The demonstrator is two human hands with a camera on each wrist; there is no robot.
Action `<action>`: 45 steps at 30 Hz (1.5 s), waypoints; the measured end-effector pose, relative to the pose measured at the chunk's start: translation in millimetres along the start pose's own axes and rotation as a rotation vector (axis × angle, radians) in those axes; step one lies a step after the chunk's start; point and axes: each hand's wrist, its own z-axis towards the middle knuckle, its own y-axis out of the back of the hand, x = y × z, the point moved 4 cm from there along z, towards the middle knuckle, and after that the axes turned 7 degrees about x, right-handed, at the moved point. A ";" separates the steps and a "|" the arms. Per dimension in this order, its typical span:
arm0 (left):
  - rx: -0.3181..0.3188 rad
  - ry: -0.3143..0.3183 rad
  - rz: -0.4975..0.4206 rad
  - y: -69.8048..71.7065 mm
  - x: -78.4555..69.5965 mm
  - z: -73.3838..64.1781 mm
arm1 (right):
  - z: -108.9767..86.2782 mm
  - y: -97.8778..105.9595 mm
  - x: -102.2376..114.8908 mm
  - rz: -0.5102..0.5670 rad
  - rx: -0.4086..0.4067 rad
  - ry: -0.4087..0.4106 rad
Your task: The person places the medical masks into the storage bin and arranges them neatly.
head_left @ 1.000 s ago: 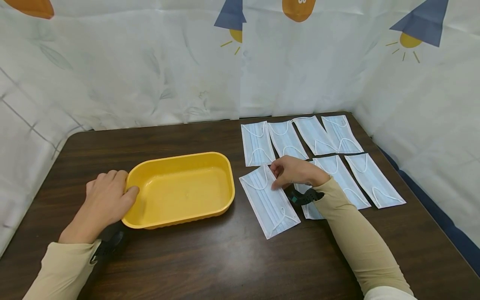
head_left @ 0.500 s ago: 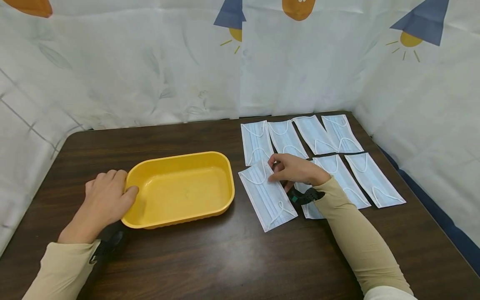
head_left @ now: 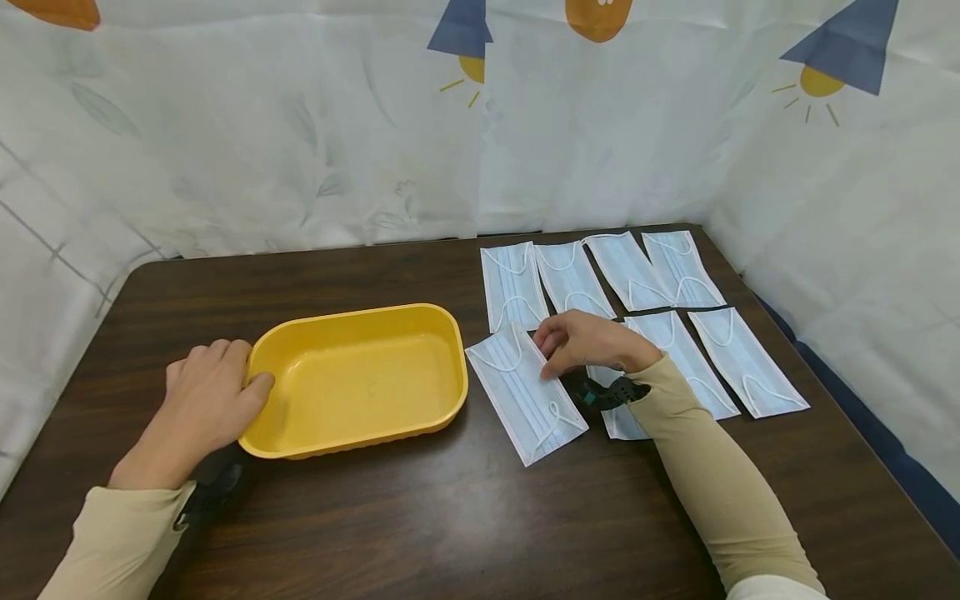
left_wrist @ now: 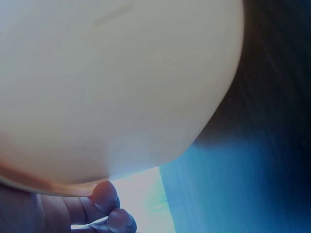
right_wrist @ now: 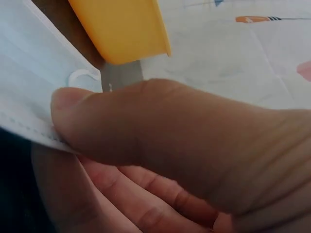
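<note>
My left hand (head_left: 204, 400) grips the left rim of a yellow plastic tub (head_left: 367, 383), its thumb at the rim. The left wrist view shows the tub's side (left_wrist: 112, 87) up close, with fingertips (left_wrist: 104, 194) at its edge. On the other side of the tub, my right hand (head_left: 588, 343) pinches a pale blue face mask (head_left: 521, 396) by its right edge. Thumb and forefinger hold that mask (right_wrist: 34, 73) in the right wrist view. The mask slants, with its ear loops uppermost, and its left corner is close to the tub's right end.
Several more face masks lie flat in two rows at the right, including one at the back right (head_left: 684, 267) and one at the front right (head_left: 748, 362). One is partly hidden under the right wrist. The dark wooden table (head_left: 450, 533) backs onto a printed white curtain (head_left: 300, 125).
The pinched mask has shifted a little to the left and slightly away from me, towards the tub. The left hand and the tub have hardly moved.
</note>
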 end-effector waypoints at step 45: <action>0.005 0.003 0.000 0.9 -0.6 0.5 | -0.7 -1.9 -1.6 0.082 0.025 -0.027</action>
